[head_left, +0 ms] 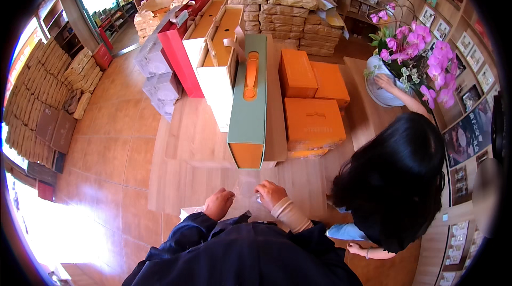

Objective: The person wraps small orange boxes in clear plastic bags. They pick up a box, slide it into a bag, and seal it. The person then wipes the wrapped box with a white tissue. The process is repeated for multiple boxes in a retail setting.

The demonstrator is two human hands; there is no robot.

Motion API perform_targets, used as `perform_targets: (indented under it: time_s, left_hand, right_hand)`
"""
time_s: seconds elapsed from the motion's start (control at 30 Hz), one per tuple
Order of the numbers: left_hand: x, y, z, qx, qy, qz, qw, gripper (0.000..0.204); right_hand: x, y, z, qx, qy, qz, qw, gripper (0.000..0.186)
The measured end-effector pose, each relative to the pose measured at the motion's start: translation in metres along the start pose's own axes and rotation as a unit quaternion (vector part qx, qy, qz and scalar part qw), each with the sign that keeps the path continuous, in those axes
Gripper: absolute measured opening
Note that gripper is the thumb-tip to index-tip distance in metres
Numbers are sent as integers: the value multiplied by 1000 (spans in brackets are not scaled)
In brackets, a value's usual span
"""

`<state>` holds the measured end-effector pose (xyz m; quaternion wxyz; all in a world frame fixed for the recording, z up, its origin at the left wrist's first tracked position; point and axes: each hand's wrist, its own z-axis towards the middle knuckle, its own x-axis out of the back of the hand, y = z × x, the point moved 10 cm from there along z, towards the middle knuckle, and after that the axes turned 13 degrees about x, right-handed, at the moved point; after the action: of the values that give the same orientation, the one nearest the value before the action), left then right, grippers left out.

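Clear, thin plastic film (pixel 246 189) is stretched between the person's two hands low on the pale wooden surface (pixel 181 142). The left hand (pixel 220 204) pinches its near-left edge, fingers curled together on it; the right hand (pixel 270 194), a beige cuff at the wrist, is clamped on its right edge. Just beyond the film stands a long sage-green cardboard gift box with an orange handle slot (pixel 249 106), its orange end facing the hands. Beside it to the right lie three flat orange boxes (pixel 312 122); to its left stand white-and-tan open boxes (pixel 218 67) and a red one (pixel 180 51). Another person's dark-haired head (pixel 397 179) leans in at the right, one hand on a white pot of pink orchids (pixel 413 46).
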<state>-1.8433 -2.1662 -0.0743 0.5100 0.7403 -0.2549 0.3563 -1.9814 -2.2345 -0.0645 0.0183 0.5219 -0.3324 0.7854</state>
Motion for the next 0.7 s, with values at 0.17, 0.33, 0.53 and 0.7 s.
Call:
perform_targets:
  time_s: [0.17,0.33,0.53,0.7]
  left_hand:
    - [-15,-33,7,72,-56,-37,995,24]
    - [0,-23,-1,58,-42,-153,986,15]
    - [21,-13,-20,5,59,-54,997,22]
    - [12,5,-33,-43,4,-16,999,35]
  right_hand:
    - [55,-83,26,168,166,66,969,26]
    - [0,-91,33,107,92,180,974,20]
    - [-64,-57,28,5,50,209,977,21]
    - [-140,-27,17,6,-22,423,906,35]
